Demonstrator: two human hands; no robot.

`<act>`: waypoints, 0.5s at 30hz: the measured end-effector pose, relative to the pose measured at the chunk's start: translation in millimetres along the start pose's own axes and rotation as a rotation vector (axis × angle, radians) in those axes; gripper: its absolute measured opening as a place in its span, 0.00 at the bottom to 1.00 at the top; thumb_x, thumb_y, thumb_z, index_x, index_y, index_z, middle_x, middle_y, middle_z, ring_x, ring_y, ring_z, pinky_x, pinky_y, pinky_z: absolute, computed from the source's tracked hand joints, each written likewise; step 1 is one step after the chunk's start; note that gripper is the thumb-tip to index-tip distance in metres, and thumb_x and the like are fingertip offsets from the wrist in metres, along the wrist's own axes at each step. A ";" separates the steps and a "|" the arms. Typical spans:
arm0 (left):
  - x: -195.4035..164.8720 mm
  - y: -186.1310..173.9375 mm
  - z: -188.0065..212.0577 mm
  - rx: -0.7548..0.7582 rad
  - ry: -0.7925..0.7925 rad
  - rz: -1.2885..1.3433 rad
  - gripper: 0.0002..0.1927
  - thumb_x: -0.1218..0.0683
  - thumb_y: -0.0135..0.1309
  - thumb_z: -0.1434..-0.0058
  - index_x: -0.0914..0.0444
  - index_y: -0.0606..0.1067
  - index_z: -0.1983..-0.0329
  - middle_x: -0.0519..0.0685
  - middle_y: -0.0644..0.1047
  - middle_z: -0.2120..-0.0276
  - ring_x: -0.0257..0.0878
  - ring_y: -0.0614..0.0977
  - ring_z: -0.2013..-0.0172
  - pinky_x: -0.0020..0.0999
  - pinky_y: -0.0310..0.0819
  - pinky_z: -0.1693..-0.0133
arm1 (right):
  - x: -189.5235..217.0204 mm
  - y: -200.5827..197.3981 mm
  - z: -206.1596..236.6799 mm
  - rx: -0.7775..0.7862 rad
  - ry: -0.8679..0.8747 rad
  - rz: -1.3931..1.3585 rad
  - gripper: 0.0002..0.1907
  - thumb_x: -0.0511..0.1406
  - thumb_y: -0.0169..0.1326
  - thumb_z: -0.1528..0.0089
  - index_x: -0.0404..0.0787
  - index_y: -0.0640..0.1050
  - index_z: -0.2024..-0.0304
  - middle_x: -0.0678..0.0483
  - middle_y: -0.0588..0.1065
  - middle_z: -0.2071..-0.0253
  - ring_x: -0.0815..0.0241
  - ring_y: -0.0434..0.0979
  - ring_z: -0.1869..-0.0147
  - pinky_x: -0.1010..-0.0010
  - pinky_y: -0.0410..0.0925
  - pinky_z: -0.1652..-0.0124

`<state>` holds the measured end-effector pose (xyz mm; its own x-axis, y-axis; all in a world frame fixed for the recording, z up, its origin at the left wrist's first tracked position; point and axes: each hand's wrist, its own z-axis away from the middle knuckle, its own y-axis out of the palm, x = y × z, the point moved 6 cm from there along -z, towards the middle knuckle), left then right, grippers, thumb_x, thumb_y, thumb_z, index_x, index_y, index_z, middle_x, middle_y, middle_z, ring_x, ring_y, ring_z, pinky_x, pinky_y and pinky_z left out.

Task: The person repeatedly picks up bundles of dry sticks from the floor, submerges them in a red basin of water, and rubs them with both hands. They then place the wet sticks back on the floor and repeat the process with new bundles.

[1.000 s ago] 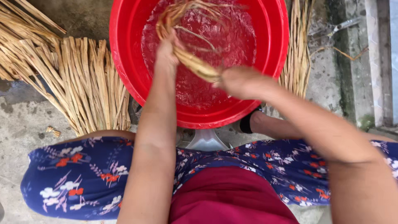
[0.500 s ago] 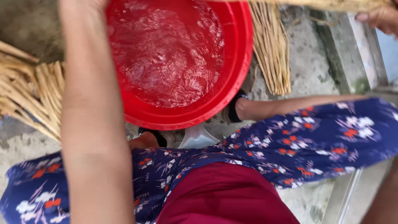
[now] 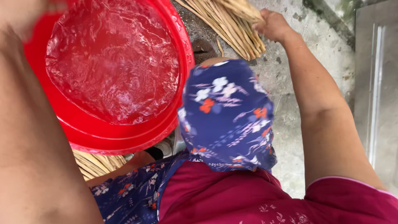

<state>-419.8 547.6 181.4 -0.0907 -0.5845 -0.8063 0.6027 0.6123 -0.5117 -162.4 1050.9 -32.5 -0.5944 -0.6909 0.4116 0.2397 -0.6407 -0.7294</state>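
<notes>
We note first the red basin [image 3: 124, 137], the largest thing in view, sitting at the left and centre of the scene and filled with rippling water [image 3: 112, 62]. Its near rim overlaps a pile of dried straw stalks [image 3: 97, 164] lying on the ground below it.

Across the left edge runs the bare left forearm, big and blurred, close to the camera. The left hand [image 3: 25, 16] is at the far left corner, mostly out of frame and smeared by motion, so we cannot tell whether it is open or holding anything.

Right of the basin rises a knee in blue floral trousers [image 3: 228, 120], with a maroon garment [image 3: 248, 199] at the near edge.

The right arm reaches from the near right up to the far right. The right hand [image 3: 271, 25] is closed in a fist around one end of a bundle of pale straw [image 3: 242, 9], held at the far edge of the scene, above the ground and well apart from the basin.

Just below that bundle, a second heap of straw stalks [image 3: 232, 31] lies fanned out on the concrete floor [image 3: 290, 103].

A metal frame [image 3: 375, 95] stands along the right side.
</notes>
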 end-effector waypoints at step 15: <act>166.5 -86.5 104.9 -0.193 -0.379 0.057 0.27 0.47 0.49 0.27 0.64 0.63 0.30 0.57 0.74 0.42 0.46 0.79 0.47 0.44 0.74 0.48 | 16.3 79.6 11.4 -0.290 0.029 0.094 0.41 0.44 0.58 0.33 0.42 0.54 0.25 0.39 0.61 0.32 0.35 0.59 0.30 0.48 0.57 0.35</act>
<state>-403.8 341.5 122.5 0.2582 -0.6791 -0.6871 0.4356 0.7167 -0.5447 -144.2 984.8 -77.6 -0.6023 -0.7303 0.3224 0.0681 -0.4494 -0.8907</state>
